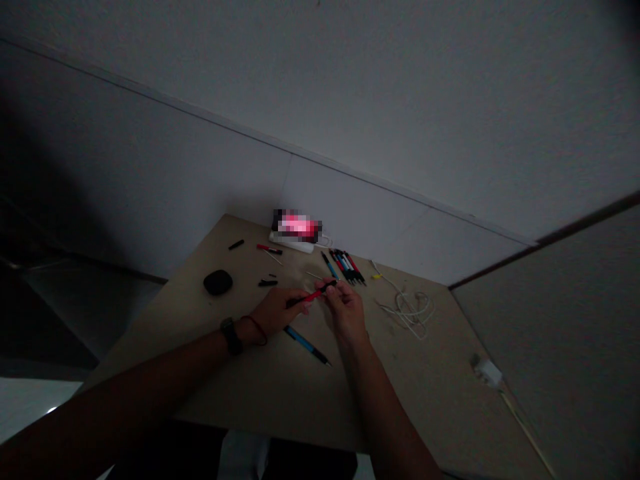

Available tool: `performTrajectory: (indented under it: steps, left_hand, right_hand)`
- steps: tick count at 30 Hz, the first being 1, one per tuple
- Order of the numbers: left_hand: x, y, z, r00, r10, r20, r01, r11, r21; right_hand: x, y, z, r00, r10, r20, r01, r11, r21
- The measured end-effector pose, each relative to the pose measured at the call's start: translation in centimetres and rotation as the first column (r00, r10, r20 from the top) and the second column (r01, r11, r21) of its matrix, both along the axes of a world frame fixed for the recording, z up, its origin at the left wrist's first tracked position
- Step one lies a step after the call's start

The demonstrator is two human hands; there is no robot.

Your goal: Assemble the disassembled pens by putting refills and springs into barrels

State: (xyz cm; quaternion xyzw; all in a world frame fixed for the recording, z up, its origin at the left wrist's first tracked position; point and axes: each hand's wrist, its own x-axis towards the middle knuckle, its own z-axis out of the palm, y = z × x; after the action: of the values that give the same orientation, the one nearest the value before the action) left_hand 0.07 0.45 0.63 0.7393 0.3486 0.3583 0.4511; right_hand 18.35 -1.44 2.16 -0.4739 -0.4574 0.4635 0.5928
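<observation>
Red pen (315, 294), held at both ends
Your left hand (280, 310) grips one end, your right hand (346, 310) pinches the other; a blue pen (307, 345) lies nearer you.

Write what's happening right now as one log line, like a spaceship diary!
left hand: holds red-and-black pen | right hand: pinches its black end | near: blue pen lying on table | beyond: row of pens

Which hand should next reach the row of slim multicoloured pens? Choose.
Right hand, probably: it sits nearer the pen row than the left hand. Both hold the slim red-and-black pen.
</observation>
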Motion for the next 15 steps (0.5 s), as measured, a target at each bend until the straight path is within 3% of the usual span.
performTrajectory:
  steps: [15]
  left_hand:
    - [0.05,-0.4,-0.04,0.997,0.082,-0.01,-0.082,0.997,0.01]
  right_hand:
    - [-0.82,-0.01,-0.08,0.988,-0.149,0.046,0.147,0.988,0.051]
